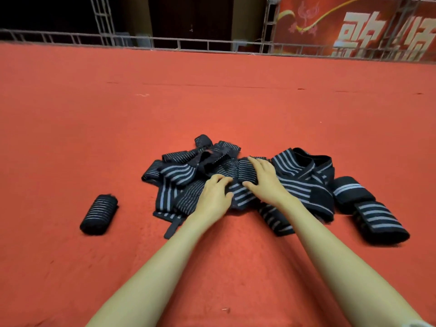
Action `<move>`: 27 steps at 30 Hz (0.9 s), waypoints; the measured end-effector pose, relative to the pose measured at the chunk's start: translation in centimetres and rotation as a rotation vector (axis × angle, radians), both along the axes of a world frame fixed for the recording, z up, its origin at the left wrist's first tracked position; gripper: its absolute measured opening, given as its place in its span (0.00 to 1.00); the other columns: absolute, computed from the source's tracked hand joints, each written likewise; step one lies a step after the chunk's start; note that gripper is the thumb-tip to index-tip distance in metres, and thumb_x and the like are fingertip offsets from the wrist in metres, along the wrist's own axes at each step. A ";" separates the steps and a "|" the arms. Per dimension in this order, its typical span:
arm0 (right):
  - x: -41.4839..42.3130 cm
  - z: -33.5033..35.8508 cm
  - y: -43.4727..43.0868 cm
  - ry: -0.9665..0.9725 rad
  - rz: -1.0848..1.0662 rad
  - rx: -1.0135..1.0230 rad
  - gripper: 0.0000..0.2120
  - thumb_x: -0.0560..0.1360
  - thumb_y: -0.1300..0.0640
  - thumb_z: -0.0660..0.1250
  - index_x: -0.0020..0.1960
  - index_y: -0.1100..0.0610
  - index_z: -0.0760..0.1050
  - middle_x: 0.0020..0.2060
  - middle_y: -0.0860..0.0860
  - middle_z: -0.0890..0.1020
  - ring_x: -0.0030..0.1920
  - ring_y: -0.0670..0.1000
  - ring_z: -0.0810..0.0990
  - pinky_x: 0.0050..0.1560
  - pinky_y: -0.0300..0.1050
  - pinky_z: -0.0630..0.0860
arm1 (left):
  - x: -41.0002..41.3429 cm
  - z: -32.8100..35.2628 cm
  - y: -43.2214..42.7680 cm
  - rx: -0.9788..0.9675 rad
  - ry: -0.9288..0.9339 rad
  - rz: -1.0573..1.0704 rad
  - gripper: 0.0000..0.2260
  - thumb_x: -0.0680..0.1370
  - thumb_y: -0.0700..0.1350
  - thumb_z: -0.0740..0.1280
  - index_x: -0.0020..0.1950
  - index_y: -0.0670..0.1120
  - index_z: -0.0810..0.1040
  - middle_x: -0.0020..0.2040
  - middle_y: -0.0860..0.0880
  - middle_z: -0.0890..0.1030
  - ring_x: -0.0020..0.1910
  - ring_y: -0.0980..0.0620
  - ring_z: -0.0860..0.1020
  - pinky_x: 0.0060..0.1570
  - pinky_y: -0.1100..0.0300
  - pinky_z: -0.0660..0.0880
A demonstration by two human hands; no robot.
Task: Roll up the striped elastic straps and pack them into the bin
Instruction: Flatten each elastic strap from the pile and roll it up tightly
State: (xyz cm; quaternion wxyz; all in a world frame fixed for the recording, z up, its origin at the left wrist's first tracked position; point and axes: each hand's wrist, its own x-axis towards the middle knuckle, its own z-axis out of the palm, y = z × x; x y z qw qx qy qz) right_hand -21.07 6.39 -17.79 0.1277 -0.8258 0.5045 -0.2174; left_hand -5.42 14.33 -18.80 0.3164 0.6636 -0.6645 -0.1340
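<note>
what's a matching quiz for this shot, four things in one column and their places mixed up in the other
1 lone rolled strap
2 right hand
3 banner
4 metal railing

A along the far edge of the carpet
B back right corner
C resting on the strap pile
D left of the pile, apart

Pairs: 1-D, 2-C, 3-B, 4-A
</note>
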 end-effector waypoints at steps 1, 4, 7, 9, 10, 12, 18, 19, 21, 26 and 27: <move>0.3 0.2 -0.7 0.009 -0.010 0.020 0.38 0.75 0.50 0.68 0.78 0.56 0.52 0.75 0.56 0.57 0.76 0.55 0.51 0.76 0.50 0.49 | -0.1 -0.1 -0.3 -0.002 -0.006 -0.003 0.21 0.78 0.42 0.63 0.71 0.46 0.68 0.68 0.48 0.67 0.69 0.49 0.64 0.68 0.57 0.61; 0.7 0.7 -2.4 -0.002 -0.013 0.171 0.45 0.71 0.49 0.73 0.78 0.57 0.49 0.73 0.57 0.61 0.75 0.57 0.56 0.74 0.52 0.55 | -0.2 -0.8 -1.0 0.015 -0.043 -0.007 0.21 0.78 0.44 0.62 0.72 0.45 0.67 0.69 0.49 0.66 0.69 0.50 0.65 0.67 0.57 0.63; 0.5 0.9 -3.2 -0.070 -0.047 0.189 0.35 0.70 0.51 0.74 0.71 0.58 0.64 0.65 0.56 0.73 0.67 0.56 0.68 0.67 0.49 0.66 | 0.0 -1.8 -0.9 0.046 -0.046 0.005 0.21 0.79 0.46 0.62 0.72 0.45 0.67 0.69 0.50 0.66 0.67 0.50 0.67 0.65 0.56 0.65; 0.5 1.1 -2.7 -0.124 -0.067 0.076 0.22 0.74 0.54 0.71 0.65 0.59 0.72 0.58 0.53 0.76 0.62 0.54 0.73 0.61 0.45 0.68 | 0.0 -2.3 -0.7 0.013 -0.065 0.031 0.21 0.79 0.46 0.63 0.71 0.46 0.67 0.67 0.50 0.67 0.66 0.51 0.66 0.65 0.55 0.66; 0.4 1.3 -2.2 -0.166 -0.054 0.028 0.18 0.75 0.55 0.69 0.63 0.59 0.74 0.56 0.52 0.77 0.60 0.52 0.74 0.59 0.43 0.68 | 0.0 -2.4 -0.6 -0.028 -0.077 0.047 0.21 0.79 0.46 0.64 0.71 0.46 0.67 0.67 0.50 0.67 0.65 0.50 0.66 0.65 0.55 0.66; 0.2 1.8 -0.6 -0.242 0.036 -0.046 0.14 0.76 0.57 0.69 0.60 0.59 0.77 0.51 0.48 0.77 0.56 0.48 0.74 0.56 0.37 0.66 | -0.3 -2.4 -0.6 -0.139 0.002 0.067 0.25 0.77 0.45 0.67 0.72 0.45 0.64 0.67 0.49 0.67 0.66 0.50 0.65 0.67 0.56 0.64; -1.4 2.7 3.3 -0.398 0.264 0.012 0.09 0.76 0.61 0.68 0.50 0.47 0.75 0.46 0.42 0.79 0.48 0.39 0.77 0.50 0.35 0.73 | -1.6 0.2 -1.0 -0.251 0.331 -0.012 0.14 0.74 0.44 0.70 0.59 0.46 0.78 0.55 0.50 0.80 0.55 0.54 0.76 0.59 0.58 0.71; -1.6 2.7 3.4 -0.409 0.244 0.003 0.08 0.76 0.61 0.67 0.53 0.50 0.75 0.48 0.42 0.79 0.51 0.39 0.77 0.53 0.35 0.73 | -1.6 0.4 -0.9 -0.259 0.344 0.005 0.08 0.75 0.44 0.69 0.53 0.46 0.81 0.49 0.51 0.82 0.50 0.53 0.78 0.54 0.59 0.72; -2.3 2.1 3.0 -0.383 0.168 -0.010 0.14 0.77 0.60 0.67 0.61 0.53 0.72 0.57 0.45 0.76 0.58 0.41 0.74 0.60 0.34 0.70 | -1.6 0.6 -0.4 -0.241 0.443 0.047 0.05 0.76 0.45 0.68 0.50 0.47 0.81 0.45 0.53 0.83 0.46 0.55 0.79 0.49 0.63 0.72; -4.3 -2.0 0.7 -0.044 0.035 0.107 0.30 0.77 0.55 0.67 0.75 0.55 0.60 0.73 0.52 0.63 0.74 0.51 0.59 0.75 0.46 0.55 | -0.1 0.4 0.8 -0.120 0.792 0.146 0.21 0.74 0.58 0.64 0.60 0.46 0.76 0.57 0.52 0.80 0.58 0.53 0.77 0.61 0.49 0.73; -4.4 -2.8 0.5 -0.038 -0.002 0.112 0.29 0.78 0.54 0.66 0.75 0.56 0.60 0.74 0.54 0.63 0.75 0.53 0.58 0.75 0.45 0.53 | 0.5 0.4 0.9 -0.106 0.825 0.163 0.26 0.72 0.61 0.63 0.63 0.47 0.74 0.59 0.51 0.79 0.60 0.53 0.76 0.62 0.47 0.72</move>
